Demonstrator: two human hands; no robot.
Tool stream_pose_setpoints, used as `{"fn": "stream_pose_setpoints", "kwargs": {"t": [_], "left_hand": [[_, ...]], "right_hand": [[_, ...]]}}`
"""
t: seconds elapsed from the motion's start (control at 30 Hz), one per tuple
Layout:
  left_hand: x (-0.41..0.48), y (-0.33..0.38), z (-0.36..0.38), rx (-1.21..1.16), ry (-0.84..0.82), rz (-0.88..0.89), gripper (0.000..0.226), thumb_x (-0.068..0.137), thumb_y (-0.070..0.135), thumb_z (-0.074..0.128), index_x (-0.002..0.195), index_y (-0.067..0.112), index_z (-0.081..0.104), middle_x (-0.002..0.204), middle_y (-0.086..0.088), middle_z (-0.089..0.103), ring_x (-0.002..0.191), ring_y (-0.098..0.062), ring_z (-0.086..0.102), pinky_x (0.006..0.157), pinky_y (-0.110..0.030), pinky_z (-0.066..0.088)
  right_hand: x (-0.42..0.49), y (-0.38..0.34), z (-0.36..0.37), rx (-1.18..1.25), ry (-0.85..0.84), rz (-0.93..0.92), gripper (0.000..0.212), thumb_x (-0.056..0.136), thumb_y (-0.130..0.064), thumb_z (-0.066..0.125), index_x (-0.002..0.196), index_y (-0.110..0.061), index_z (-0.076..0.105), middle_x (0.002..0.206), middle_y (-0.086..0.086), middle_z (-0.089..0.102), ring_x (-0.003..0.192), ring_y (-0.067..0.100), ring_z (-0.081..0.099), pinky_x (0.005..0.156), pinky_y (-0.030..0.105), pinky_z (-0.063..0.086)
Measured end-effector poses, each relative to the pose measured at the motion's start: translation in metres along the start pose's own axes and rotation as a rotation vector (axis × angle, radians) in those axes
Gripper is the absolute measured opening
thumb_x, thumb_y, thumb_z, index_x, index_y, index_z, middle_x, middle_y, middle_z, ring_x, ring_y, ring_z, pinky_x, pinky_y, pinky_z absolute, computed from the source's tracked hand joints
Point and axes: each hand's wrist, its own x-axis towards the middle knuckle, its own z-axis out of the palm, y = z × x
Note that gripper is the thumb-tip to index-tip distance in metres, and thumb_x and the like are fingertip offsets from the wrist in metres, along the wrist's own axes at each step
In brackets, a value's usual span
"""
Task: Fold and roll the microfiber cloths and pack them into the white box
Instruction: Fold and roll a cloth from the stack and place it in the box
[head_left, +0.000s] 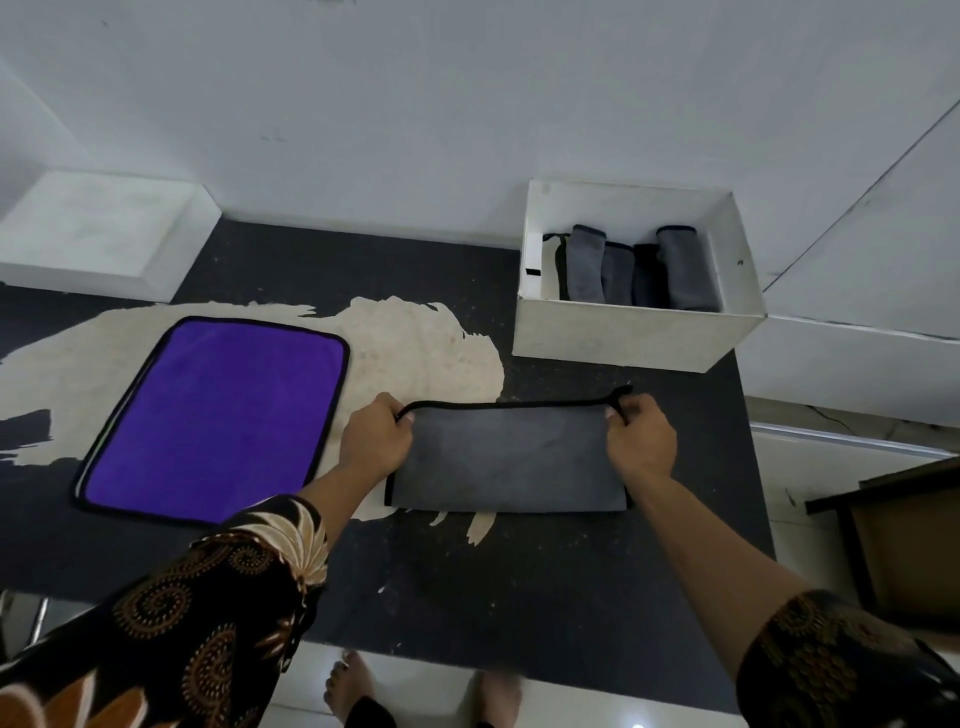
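Two corners pinched, grey cloth (506, 457) half folded

Left hand (375, 441) and right hand (641, 439) each curl their fingers (615, 411) round a far corner of the cloth, which lies folded on the surface (519, 571) before the box (623, 338). Soft, light, limp: likely best held by its bound edge, both corners together.

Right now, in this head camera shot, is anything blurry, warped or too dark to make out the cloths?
Head view: dim, flat light; the gray cloth, pinched by the left hand and right hand, and the purple cloth read clearly; the rolled cloths in the white box sit in shade; the wide lens bows edges near the borders; the feet at the bottom look soft.
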Motion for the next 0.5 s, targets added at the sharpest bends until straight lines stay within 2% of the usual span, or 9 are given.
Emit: {"fn": "stream_pose_setpoints", "kwargs": {"t": [0.1, 0.2, 0.37, 0.5], "left_hand": [[-0.013, -0.002, -0.001, 0.033, 0.029, -0.075, 0.051, 0.091, 0.044, 0.061, 0.127, 0.01, 0.047, 0.113, -0.011, 0.063, 0.101, -0.029, 0.062, 0.075, -0.034, 0.048], [-0.041, 0.0, 0.01, 0.054, 0.011, -0.209, 0.059, 0.093, 0.049, 0.055, 0.132, 0.007, 0.042, 0.128, -0.015, 0.054, 0.111, -0.035, 0.058, 0.082, -0.04, 0.047], [-0.073, -0.004, 0.028, 0.087, -0.036, -0.256, 0.053, 0.091, 0.048, 0.056, 0.125, 0.009, 0.044, 0.122, -0.013, 0.055, 0.107, -0.033, 0.057, 0.089, -0.044, 0.05], [-0.075, -0.004, 0.022, 0.098, -0.012, -0.23, 0.033, 0.097, 0.037, 0.053, 0.113, 0.009, 0.056, 0.111, -0.012, 0.063, 0.098, -0.03, 0.061, 0.08, -0.038, 0.051]], "right_hand": [[-0.008, 0.001, -0.004, -0.08, -0.009, 0.054, 0.041, 0.091, -0.032, 0.066, 0.121, -0.01, 0.049, 0.123, 0.016, 0.055, 0.11, 0.036, 0.056, 0.085, 0.039, 0.047], [-0.032, 0.014, -0.005, -0.229, -0.036, 0.103, 0.055, 0.086, -0.039, 0.07, 0.123, -0.009, 0.043, 0.127, 0.019, 0.048, 0.11, 0.04, 0.054, 0.083, 0.044, 0.048], [-0.064, 0.028, -0.001, -0.329, -0.098, 0.131, 0.048, 0.09, -0.034, 0.067, 0.12, -0.005, 0.044, 0.119, 0.02, 0.057, 0.103, 0.039, 0.059, 0.074, 0.039, 0.046], [-0.062, 0.026, -0.009, -0.319, -0.151, 0.157, 0.032, 0.093, -0.035, 0.06, 0.106, -0.006, 0.06, 0.106, 0.015, 0.066, 0.095, 0.033, 0.062, 0.071, 0.033, 0.046]]}}
